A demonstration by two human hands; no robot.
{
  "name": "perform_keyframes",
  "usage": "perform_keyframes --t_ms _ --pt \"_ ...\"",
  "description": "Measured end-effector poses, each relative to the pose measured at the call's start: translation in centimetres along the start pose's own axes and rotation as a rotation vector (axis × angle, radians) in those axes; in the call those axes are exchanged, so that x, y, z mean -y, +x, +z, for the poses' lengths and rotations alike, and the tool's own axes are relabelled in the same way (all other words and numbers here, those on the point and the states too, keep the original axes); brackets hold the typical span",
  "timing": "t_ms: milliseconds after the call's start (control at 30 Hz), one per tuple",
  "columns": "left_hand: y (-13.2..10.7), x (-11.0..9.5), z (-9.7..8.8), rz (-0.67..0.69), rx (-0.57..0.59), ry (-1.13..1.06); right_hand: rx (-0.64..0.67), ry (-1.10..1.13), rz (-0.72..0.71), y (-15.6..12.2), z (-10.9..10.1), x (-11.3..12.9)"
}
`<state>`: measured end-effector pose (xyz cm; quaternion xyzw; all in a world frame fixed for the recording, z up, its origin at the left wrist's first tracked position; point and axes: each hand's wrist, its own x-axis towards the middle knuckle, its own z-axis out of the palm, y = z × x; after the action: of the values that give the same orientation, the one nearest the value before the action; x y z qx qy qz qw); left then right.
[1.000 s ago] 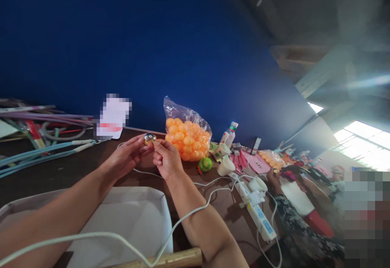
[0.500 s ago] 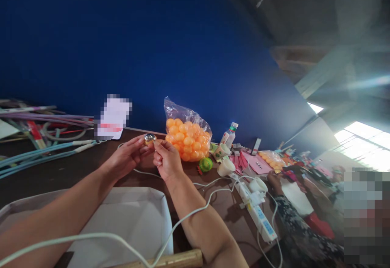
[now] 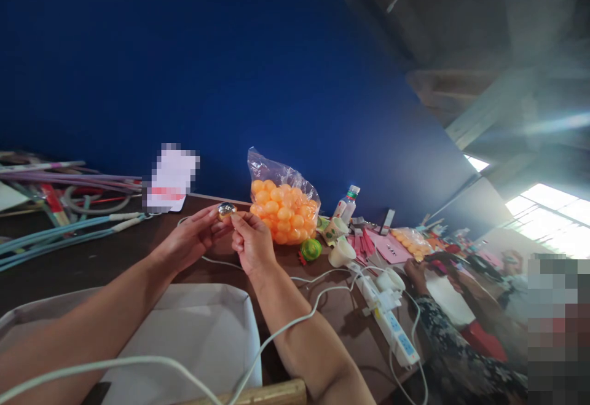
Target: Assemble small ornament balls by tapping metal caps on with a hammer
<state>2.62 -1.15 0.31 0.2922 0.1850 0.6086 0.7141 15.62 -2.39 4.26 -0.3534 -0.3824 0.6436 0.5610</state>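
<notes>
A small shiny gold ball (image 3: 226, 211) is held between my two hands above the dark table. My left hand (image 3: 196, 236) grips it from the left with thumb and fingertips. From the other side, my right hand (image 3: 251, 239) pinches at its edge, the fingers curled in; whether something thin is also in that pinch is too small to tell. Just behind my right hand stands a clear plastic bag of orange balls (image 3: 286, 211). Below my forearms lies a white fabric-lined tray or bin (image 3: 203, 325).
Bundled blue and purple rods (image 3: 69, 227) lie at left, near a blurred upright phone (image 3: 170, 177). Rightward are a green tape roll (image 3: 310, 249), white rolls (image 3: 342, 252), a bottle (image 3: 346, 204) and a power strip (image 3: 391, 325). A white cable (image 3: 295, 319) crosses my right forearm. A co-worker's hand (image 3: 416, 277) works farther right.
Both my hands and the gold ball stay almost in place. The view has shifted very slightly, and the co-worker at right has moved a little.
</notes>
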Motion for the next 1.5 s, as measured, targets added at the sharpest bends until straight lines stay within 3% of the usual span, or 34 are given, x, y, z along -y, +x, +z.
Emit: perform_keyframes --t_ms 967,1500 --pt "-0.1 0.12 0.2 0.019 0.0 0.017 -0.01 -0.022 -0.068 0.08 0.13 -0.13" --pt "-0.04 0.52 0.17 0.032 0.006 0.011 -0.027 -0.048 -0.038 0.45 -0.07 -0.23"
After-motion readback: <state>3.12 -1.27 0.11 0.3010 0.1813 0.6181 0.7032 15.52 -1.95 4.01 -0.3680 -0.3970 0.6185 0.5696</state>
